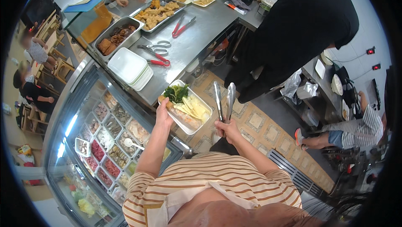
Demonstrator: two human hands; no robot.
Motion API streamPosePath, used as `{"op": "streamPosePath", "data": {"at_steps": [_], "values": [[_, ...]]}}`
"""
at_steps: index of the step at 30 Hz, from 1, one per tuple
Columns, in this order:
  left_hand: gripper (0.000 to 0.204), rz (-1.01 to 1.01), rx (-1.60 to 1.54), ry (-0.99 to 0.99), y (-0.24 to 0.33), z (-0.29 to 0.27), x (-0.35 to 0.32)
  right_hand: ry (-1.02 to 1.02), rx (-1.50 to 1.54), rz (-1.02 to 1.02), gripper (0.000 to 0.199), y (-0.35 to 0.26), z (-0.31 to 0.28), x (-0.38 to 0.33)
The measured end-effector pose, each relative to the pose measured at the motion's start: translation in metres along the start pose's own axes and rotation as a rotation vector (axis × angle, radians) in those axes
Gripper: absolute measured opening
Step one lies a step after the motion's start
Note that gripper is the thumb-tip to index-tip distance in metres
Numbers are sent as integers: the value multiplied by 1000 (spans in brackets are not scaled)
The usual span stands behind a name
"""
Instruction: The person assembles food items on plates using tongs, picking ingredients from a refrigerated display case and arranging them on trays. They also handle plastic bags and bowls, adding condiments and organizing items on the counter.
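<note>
My left hand (163, 114) covers the near-left corner of the white tray (200, 98), so my fingers under it stay hidden. My right hand (228, 130) wraps the tongs (224, 100) at their hinge end, which I cannot see. The tubs in the glass display case (104, 143) sit too small and glared to tell apart. The person in black (293, 30) is cut off at the top edge.

white tray (205, 101) at left hand (163, 116): green, pale yellow food | silver tongs (224, 99) in right hand (227, 130) | beyond: grey counter (197, 38), red-handled scissors (157, 61) | orange-white striped shirt (217, 176)
</note>
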State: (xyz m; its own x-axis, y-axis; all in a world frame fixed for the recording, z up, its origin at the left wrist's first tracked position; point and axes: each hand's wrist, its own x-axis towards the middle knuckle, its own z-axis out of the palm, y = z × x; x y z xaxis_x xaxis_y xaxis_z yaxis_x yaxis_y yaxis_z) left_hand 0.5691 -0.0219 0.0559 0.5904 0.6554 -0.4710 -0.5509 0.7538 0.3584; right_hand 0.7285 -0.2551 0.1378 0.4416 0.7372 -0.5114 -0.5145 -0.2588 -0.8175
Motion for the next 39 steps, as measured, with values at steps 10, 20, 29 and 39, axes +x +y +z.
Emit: {"op": "streamPosePath", "data": {"at_steps": [10, 20, 29, 39], "values": [[39, 131, -64, 33, -50, 97, 151, -80, -1, 8, 15, -113, -68, 188], [37, 89, 65, 40, -59, 189, 327, 71, -63, -53, 16, -217, -110, 346], [48, -115, 696, 198, -45, 280, 498, 315, -74, -171, 17, -278, -148, 494], [50, 13, 780, 233, -10, 343, 523, 365, -460, -98, 9, -340, -165, 619]]}}
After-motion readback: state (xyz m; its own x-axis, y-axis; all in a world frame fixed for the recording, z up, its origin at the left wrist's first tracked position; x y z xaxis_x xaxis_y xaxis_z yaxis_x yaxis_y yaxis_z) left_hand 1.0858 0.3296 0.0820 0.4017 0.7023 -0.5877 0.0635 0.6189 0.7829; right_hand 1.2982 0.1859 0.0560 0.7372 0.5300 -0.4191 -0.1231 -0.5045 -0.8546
